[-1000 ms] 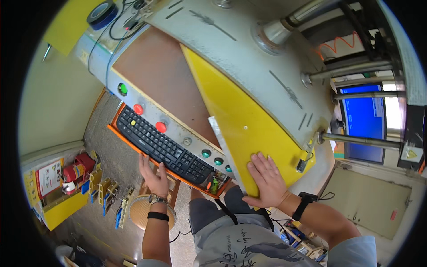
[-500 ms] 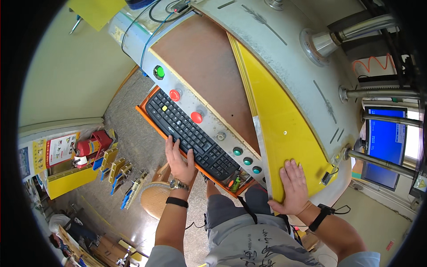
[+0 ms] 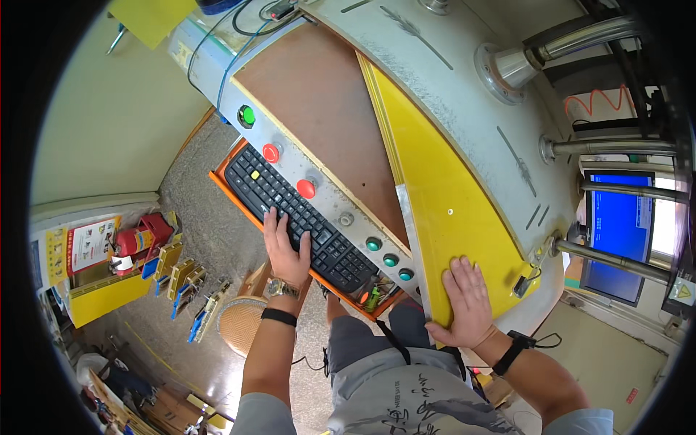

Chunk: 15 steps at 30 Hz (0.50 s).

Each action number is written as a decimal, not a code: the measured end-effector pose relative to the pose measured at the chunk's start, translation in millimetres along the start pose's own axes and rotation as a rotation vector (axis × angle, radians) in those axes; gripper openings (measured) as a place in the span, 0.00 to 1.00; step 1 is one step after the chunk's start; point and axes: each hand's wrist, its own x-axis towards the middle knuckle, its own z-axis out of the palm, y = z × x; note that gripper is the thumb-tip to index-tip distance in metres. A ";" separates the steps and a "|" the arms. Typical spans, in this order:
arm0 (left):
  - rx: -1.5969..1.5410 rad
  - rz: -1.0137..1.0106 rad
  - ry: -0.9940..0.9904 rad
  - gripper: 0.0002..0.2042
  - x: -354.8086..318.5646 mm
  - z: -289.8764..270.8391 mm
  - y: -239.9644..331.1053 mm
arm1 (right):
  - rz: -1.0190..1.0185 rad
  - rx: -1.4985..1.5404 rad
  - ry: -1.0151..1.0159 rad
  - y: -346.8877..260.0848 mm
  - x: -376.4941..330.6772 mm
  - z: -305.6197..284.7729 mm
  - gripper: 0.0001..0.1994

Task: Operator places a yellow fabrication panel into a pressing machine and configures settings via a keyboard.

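Note:
My left hand (image 3: 288,250) reaches over a black keyboard (image 3: 335,246), its fingers stretched out and apart with the fingertips on or just above the keys. The keyboard lies in an orange tray (image 3: 245,208) below the front edge of a machine. Flat on a yellow panel (image 3: 435,181) rests my right hand (image 3: 467,304), fingers extended and holding nothing. The panel is a large wedge-like board with a metal strip along its near left edge. It lies over the machine's brown bed (image 3: 312,109) and partly beneath a grey upper plate (image 3: 413,80).
Along the front rail sit red buttons (image 3: 306,188), green buttons (image 3: 390,259) and a lit green one (image 3: 249,116). Metal columns (image 3: 616,148) rise at right before a blue monitor (image 3: 618,225). A woven stool (image 3: 243,326) and a fire extinguisher (image 3: 134,241) stand at left.
My left hand has shifted slightly farther over the keyboard. My right hand stays flat on the yellow panel. The whole view has moved a little.

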 end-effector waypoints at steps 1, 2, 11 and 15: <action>0.010 0.000 -0.002 0.28 4.0 2.0 -1.1 | 0.006 -0.003 -0.001 -2.0 -2.0 0.5 0.47; 0.021 0.000 -0.006 0.28 8.3 3.9 -2.2 | 0.009 0.001 -0.002 -1.5 -2.2 1.1 0.47; 0.067 0.046 0.032 0.27 18.4 12.7 0.2 | 0.014 -0.001 0.009 0.6 -2.8 -0.8 0.48; 0.076 0.052 0.034 0.28 24.0 13.9 2.0 | 0.018 -0.008 -0.002 0.9 -5.8 -2.1 0.47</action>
